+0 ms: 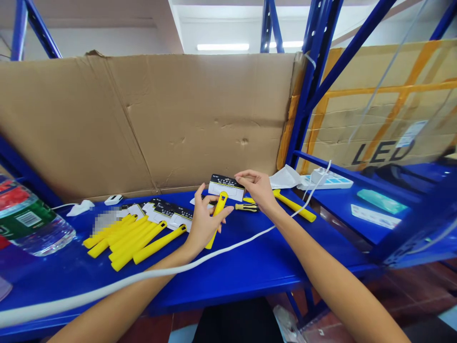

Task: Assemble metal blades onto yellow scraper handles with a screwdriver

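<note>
My left hand [204, 221] is closed around a yellow plastic handle [218, 214] with a hole at its upper end, tilted above the blue shelf. A black-and-white packaging card [225, 187] stands just behind the handle. With thumb and fingertips together, my right hand [257, 188] pinches that card at its right edge. Below the right hand lies a small yellow-and-black screwdriver [247, 207]. Another yellow handle [296, 206] rests to the right. Several yellow handles [139, 238] with cards [167, 214] lie in a row on the left.
A white cable [214, 256] crosses in front, over the blue shelf [228, 281]. A large water bottle [32, 216] stands at left. A power strip [330, 180] and white bag [285, 177] are at right. Cardboard [200, 119] walls the back; a blue post [307, 85] rises right.
</note>
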Available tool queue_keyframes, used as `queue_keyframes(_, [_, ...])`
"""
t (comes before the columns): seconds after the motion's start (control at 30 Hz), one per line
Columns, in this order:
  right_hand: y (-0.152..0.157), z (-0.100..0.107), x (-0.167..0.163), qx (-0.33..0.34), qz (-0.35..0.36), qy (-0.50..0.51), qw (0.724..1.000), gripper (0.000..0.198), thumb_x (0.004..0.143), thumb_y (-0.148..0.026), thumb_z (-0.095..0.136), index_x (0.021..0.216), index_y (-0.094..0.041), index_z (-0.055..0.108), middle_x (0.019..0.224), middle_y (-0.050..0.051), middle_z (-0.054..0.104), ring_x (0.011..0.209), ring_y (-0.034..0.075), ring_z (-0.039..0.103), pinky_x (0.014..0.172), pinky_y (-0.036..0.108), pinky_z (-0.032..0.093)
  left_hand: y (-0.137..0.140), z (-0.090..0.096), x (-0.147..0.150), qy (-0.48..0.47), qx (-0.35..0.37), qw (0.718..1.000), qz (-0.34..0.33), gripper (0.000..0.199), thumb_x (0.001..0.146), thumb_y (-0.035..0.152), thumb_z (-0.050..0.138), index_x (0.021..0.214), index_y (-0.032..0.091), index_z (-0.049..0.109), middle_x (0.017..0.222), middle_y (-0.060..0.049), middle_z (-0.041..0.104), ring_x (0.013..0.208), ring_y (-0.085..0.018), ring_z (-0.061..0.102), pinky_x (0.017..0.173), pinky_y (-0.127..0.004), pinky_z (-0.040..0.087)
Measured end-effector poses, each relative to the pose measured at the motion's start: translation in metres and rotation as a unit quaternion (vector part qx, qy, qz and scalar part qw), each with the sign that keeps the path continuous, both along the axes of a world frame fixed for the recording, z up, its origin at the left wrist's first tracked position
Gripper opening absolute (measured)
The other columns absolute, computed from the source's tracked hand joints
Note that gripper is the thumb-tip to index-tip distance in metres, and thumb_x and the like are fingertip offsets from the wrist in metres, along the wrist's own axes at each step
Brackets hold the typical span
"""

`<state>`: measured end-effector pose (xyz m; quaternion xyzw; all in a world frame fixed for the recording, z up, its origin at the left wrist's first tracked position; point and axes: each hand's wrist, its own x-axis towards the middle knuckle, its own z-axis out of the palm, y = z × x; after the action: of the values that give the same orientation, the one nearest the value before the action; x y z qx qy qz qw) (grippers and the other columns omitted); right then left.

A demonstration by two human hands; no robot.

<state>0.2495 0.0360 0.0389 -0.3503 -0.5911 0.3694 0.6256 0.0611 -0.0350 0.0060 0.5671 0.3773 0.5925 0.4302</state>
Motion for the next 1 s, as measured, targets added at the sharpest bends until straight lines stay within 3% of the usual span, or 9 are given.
queue_keyframes(0.1, [-0.006,0.004,0.000,0.019,0.015,0.002,1.000,0.027,0.084,-0.047,0.084,0.093,-0.021,0.083,0.058,-0.002,0.065,0.048,0.012,0.051,0.050,0.027,0.042,0.000,0.006,-0.006,0.094,0.032,0.995,-0.009,0.084,0.084,0.039,0.090,0.157,0.030,0.050,0.106,-0.003,0.068,0.058,-0.011,0.063,0.039,-0.019,0.044])
queue_keyframes(0.2, [-0.014,0.009,-0.002,0.038,0.102,0.021,0.994,0.042,0.095,-0.060,0.073,0.107,-0.022,0.084,0.073,0.003,0.077,0.065,0.018,0.072,0.069,0.034,0.060,0.000,0.012,-0.009,0.056,0.014,0.997,-0.044,0.045,0.092,0.050,0.081,0.125,0.020,0.071,0.091,-0.002,0.065,0.050,-0.008,0.052,0.036,-0.019,0.041])
queue_keyframes(0.3, [-0.018,0.012,-0.005,0.036,0.130,0.033,0.990,0.051,0.097,-0.068,0.067,0.111,-0.021,0.082,0.092,0.009,0.083,0.086,0.022,0.079,0.080,0.037,0.064,0.000,0.020,-0.011,-0.052,-0.020,0.993,-0.100,0.040,0.091,0.056,0.079,0.091,0.019,0.066,0.080,0.001,0.059,0.043,-0.006,0.044,0.032,-0.020,0.040])
queue_keyframes(0.37, [-0.016,0.011,-0.007,0.036,0.105,0.025,0.993,0.049,0.094,-0.067,0.072,0.108,-0.021,0.081,0.098,0.010,0.083,0.091,0.022,0.079,0.080,0.035,0.064,0.002,0.024,-0.013,-0.097,-0.035,0.987,-0.124,0.042,0.091,0.056,0.080,0.084,0.019,0.060,0.077,0.003,0.057,0.040,-0.005,0.040,0.031,-0.020,0.040])
queue_keyframes(0.53, [-0.005,0.001,-0.007,0.055,0.064,-0.040,0.996,0.041,0.089,-0.055,0.083,0.112,-0.022,0.079,0.112,0.008,0.079,0.099,0.019,0.074,0.081,0.031,0.063,0.005,0.026,-0.021,-0.066,-0.083,0.988,-0.115,0.054,0.089,0.068,0.077,0.083,0.017,0.062,0.069,0.000,0.060,0.042,-0.008,0.049,0.036,-0.022,0.043])
queue_keyframes(0.63, [0.000,-0.010,-0.011,0.021,0.146,-0.077,0.986,0.043,0.084,-0.049,0.088,0.113,-0.020,0.076,0.109,0.007,0.078,0.093,0.018,0.074,0.077,0.030,0.063,0.004,0.021,-0.032,-0.004,-0.113,0.989,-0.093,0.056,0.087,0.069,0.077,0.089,0.015,0.065,0.067,-0.001,0.063,0.041,-0.011,0.054,0.037,-0.023,0.043])
queue_keyframes(0.77, [-0.004,-0.023,-0.022,-0.031,0.263,-0.135,0.955,0.037,0.088,-0.042,0.084,0.113,-0.018,0.071,0.090,0.003,0.078,0.076,0.017,0.075,0.072,0.032,0.065,-0.001,0.018,-0.055,0.046,-0.101,0.993,-0.027,0.058,0.079,0.059,0.089,0.109,0.016,0.065,0.088,-0.004,0.074,0.054,-0.015,0.066,0.049,-0.027,0.054])
queue_keyframes(0.9, [-0.013,-0.020,-0.023,0.028,0.190,-0.381,0.904,0.024,0.105,-0.034,0.067,0.122,-0.018,0.071,0.099,0.005,0.083,0.086,0.016,0.079,0.082,0.028,0.062,-0.009,0.012,-0.089,0.106,-0.065,0.992,0.018,0.071,0.073,0.050,0.093,0.126,0.018,0.058,0.112,-0.011,0.078,0.104,-0.027,0.076,0.090,-0.040,0.063])
queue_keyframes(1.0, [-0.007,-0.011,-0.005,0.039,0.088,-0.485,0.869,0.021,0.106,-0.030,0.066,0.122,-0.019,0.074,0.111,0.009,0.083,0.102,0.020,0.079,0.092,0.029,0.057,-0.015,0.003,-0.112,0.195,-0.060,0.979,0.030,0.077,0.073,0.053,0.092,0.131,0.019,0.054,0.114,-0.012,0.078,0.107,-0.031,0.076,0.096,-0.048,0.061])
